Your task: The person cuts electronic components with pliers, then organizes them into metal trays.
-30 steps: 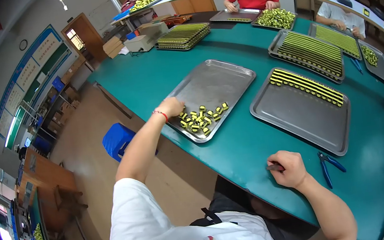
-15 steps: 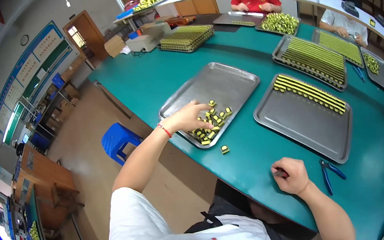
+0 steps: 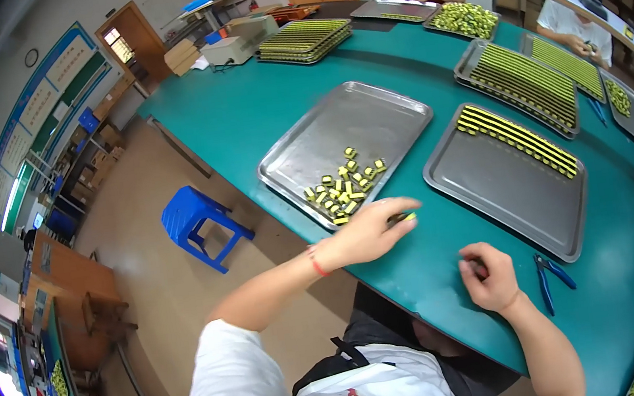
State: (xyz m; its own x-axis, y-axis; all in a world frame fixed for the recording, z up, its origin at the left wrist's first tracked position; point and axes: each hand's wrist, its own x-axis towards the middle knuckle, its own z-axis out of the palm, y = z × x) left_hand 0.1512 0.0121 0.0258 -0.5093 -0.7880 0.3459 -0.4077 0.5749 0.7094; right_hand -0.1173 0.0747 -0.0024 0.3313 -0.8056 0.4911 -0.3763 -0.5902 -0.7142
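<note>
L hand (image 3: 374, 232), at approx. 5 o'clock from the steel L tray (image 3: 362, 116), was over the green table (image 3: 434, 267); its thumb & fingers pinched a small yellow-black part (image 3: 411, 218). R hand (image 3: 491, 275) was at approx. 4 o'clock from L hand; its fingers were folded about a dark item (image 3: 481, 268), kind unclear. Loose parts (image 3: 344, 190), same type, lay scattered in L tray's near end, approx. 11 o'clock from L hand. The R tray (image 3: 500, 186), betw. 12 & 1 o'clock from R hand, bore several neat rows of parts (image 3: 517, 138) along its far edge, remainder bare. Blue-handled pliers (image 3: 554, 279) lay open at 3 o'clock, near R hand. A blue stool (image 3: 204, 221) stood on the floor, betw. 9 & 10 o'clock from L hand.
</note>
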